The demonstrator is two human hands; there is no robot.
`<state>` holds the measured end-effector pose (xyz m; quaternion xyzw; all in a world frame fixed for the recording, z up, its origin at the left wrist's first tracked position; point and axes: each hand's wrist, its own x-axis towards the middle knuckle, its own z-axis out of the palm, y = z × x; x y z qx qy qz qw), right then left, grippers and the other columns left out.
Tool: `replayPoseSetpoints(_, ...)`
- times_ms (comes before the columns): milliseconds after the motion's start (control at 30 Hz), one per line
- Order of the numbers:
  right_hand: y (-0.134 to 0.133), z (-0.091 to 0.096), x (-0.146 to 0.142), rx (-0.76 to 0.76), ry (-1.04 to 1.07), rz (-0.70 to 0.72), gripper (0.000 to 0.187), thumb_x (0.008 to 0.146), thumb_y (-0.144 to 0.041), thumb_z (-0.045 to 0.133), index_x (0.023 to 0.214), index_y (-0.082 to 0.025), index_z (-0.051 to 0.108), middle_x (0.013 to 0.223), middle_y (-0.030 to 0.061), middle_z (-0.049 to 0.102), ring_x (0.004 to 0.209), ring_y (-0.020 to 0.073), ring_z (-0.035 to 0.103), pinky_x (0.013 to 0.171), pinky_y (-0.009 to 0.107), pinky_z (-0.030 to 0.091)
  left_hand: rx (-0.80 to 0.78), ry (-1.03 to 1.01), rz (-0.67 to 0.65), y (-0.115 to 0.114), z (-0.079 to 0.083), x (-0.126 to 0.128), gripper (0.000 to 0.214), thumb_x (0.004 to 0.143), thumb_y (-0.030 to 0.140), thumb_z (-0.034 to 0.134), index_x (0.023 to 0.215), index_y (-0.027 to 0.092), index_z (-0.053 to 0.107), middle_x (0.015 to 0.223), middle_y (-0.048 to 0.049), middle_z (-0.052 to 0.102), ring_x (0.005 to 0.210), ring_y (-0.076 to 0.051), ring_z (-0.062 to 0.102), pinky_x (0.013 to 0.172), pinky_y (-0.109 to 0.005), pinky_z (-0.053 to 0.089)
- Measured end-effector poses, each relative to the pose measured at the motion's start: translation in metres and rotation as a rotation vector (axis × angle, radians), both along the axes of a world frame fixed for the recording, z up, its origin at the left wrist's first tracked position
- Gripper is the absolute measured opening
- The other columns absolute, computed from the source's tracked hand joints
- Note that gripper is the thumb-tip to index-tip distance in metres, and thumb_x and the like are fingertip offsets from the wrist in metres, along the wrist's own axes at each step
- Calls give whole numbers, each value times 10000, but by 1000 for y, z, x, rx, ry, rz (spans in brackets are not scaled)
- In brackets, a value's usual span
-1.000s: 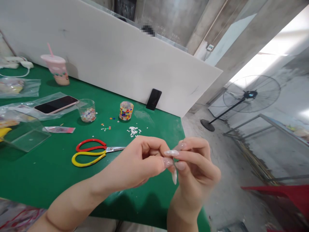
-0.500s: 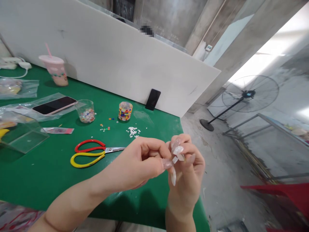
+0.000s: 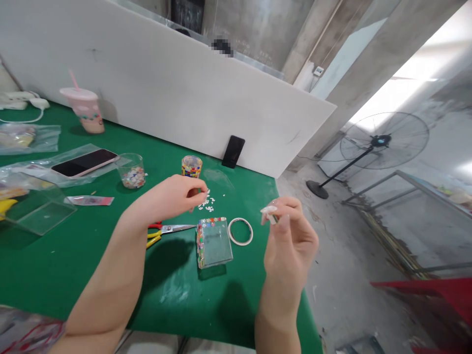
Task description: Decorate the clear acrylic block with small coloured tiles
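Note:
My left hand (image 3: 173,196) reaches out over the green table (image 3: 73,255), its fingertips pinched just above a scatter of small white chips (image 3: 207,204); whether it holds a chip I cannot make out. My right hand (image 3: 289,241) is raised near the table's right edge, fingers pinched on a tiny pale piece (image 3: 271,216). Between the hands lies a clear box (image 3: 214,242) with coloured tiles along its edges, and beside it a roll of tape (image 3: 240,231).
Red and yellow scissors (image 3: 162,231) lie under my left forearm. A tiled round cup (image 3: 191,166), a glass of chips (image 3: 132,169), a phone (image 3: 84,162), a pink drink (image 3: 85,109), clear bags and a white board (image 3: 165,83) are behind. A floor fan (image 3: 379,142) stands right.
My hands have parted: the left one moved forward to the white chips, the right stayed up with its small piece. The tiled box and tape roll, hidden before, now show.

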<state>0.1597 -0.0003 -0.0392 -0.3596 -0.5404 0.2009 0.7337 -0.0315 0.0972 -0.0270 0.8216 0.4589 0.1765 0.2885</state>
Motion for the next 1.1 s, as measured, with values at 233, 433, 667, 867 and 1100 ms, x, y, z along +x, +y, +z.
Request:
replayPoseSetpoints(233,6,-2,9,-69,-202,-41,96,885,-247,651,841,-285,728,866,2,600,797,139,584,674,288,504,-186,345,28,83,-77,6,221,943,336,568,955,133,654,918,-40,684,802,-155,649,754,-338,544)
replayPoseSetpoints(433,12,-4,10,-138,-292,86,140,890,-182,640,882,-300,716,911,-18,590,812,110,583,711,263,507,-230,377,-2,91,-103,19,282,941,333,579,1150,147,608,1143,-82,642,973,-203,644,838,-406,558)
replayPoseSetpoints(667,18,-6,8,-222,-549,56,109,892,-174,625,863,-252,696,918,7,598,865,139,595,763,302,510,-205,361,38,90,-110,29,285,942,326,577,1175,164,601,1195,-91,623,1017,-211,632,869,-420,549)
replayPoseSetpoints(867,20,-6,9,-349,-562,134,81,887,-240,643,824,-243,693,914,9,608,839,141,599,748,307,505,-178,293,63,91,-110,29,283,941,325,578,1173,164,603,1201,-90,622,1031,-215,629,877,-423,545)
replayPoseSetpoints(1100,18,-3,11,-420,-489,122,91,878,-273,645,807,-248,696,921,17,601,832,151,596,654,287,487,-212,216,89,94,-113,24,269,940,320,581,1154,159,610,1171,-86,635,1004,-207,637,860,-411,552)
